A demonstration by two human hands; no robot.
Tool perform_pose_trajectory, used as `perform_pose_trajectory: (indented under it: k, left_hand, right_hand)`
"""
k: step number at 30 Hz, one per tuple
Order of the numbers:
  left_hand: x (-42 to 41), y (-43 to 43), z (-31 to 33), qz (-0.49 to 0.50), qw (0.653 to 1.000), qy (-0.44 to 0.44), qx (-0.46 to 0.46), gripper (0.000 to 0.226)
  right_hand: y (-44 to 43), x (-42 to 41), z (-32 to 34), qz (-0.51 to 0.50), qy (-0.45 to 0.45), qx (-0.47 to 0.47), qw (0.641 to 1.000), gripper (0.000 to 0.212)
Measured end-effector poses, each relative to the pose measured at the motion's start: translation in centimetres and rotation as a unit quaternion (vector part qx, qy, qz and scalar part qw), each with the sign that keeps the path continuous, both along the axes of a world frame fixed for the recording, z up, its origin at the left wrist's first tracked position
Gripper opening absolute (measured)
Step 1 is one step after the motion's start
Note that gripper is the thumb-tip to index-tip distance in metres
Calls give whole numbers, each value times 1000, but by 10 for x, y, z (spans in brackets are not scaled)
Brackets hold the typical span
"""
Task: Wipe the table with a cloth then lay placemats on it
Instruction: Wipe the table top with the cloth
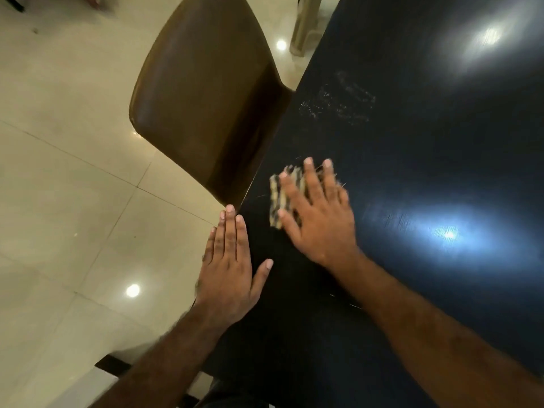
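- The dark, glossy table [426, 142] takes up the right side of the scene, and ceiling lights glare off its top in bright patches.
- A cream tiled floor [59, 172] spreads out to the left of it.
- A brown chair [200, 92] stands tight against the table's left edge.
- The left hand [229, 269] lies flat at that same edge. Its fingers are straight and together, its thumb is splayed out over the dark top, and it holds nothing.
- The right hand [321, 219] is flat too, fingers spread and straight, pressing down on the cloth; it looks blurred.
- The cloth [278, 198], a small folded piece with light and dark stripes, lies on the table near the left edge, under the right hand's fingers, and sticks out on their left.
- A whitish smear [338, 98] marks the tabletop farther along, beyond the cloth.
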State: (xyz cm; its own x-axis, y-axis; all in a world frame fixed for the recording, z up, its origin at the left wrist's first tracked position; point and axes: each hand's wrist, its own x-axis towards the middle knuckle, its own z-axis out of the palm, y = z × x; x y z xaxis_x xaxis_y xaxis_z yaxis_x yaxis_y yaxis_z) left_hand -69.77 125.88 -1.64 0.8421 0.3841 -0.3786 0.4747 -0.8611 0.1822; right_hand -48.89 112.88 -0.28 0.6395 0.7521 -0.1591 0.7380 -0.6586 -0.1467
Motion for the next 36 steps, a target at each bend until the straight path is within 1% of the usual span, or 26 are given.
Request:
perform_pose_trajectory:
  k: [4, 6, 7, 9, 11, 12, 14, 16, 18, 21, 23, 25, 26, 28, 30, 32, 34, 36]
  left_hand:
    - [4, -3, 2, -2, 1000, 26, 13, 98]
    - [3, -3, 3, 0, 1000, 14, 11, 92]
    - [4, -2, 2, -1, 1000, 5, 11, 88]
    - [17, 4, 2, -11, 1000, -15, 17, 83]
    - [40, 16, 3, -26, 999, -36, 25, 80]
    - [54, 21, 3, -35, 998, -43, 31, 79]
    - [86, 32, 3, -51, 997, -50, 43, 78]
    - [114, 37, 2, -60, 996, -51, 48, 79]
    - [132, 38, 0, -64, 995, -54, 48, 81]
    - [139, 38, -4, -58, 995, -70, 38, 82]
    - [137, 38, -7, -59, 995, -77, 35, 82]
    - [137, 39, -9, -56, 995, -74, 35, 81]
    - [138, 39, -9, -55, 995, -72, 35, 80]
    - [137, 39, -7, -55, 996, -66, 33, 80]
    - [136, 41, -5, -55, 997, -58, 21, 81]
    - [135, 42, -3, -49, 998, -47, 10, 83]
    - [130, 44, 0, -43, 998, -35, 1, 85]
    - [118, 45, 0, -32, 999, -28, -11, 86]
  right_hand:
    - [23, 111, 5, -175, -43, 8, 984, 74]
    - [48, 128, 9, -206, -40, 7, 978, 73]
    - [57, 122, 9, -200, -39, 6, 979, 73]
    - [56, 94, 8, -138, -35, 16, 990, 73]
    - [33, 50, 4, -54, -16, 35, 998, 74]
    - [14, 29, 1, -29, -4, 38, 999, 75]
    - [-24, 8, -3, -18, 8, 35, 999, 75]
    - [-51, 22, -5, -47, 1, 18, 999, 76]
    - [-59, 66, -6, -118, -18, 1, 993, 75]
    - [-39, 156, -6, -251, -60, 7, 966, 71]
    - [-10, 203, -4, -302, -71, 18, 950, 71]
    - [30, 219, -4, -304, -59, 22, 951, 73]
    - [49, 214, -4, -280, -49, 28, 958, 73]
    - [74, 182, -5, -201, -36, 49, 978, 74]
    - [73, 136, -7, -126, -29, 65, 989, 75]
    - [45, 102, -10, -91, -22, 71, 993, 75]
    - [7, 96, -11, -125, -21, 58, 990, 75]
    - [-21, 126, -12, -214, -36, 37, 976, 74]
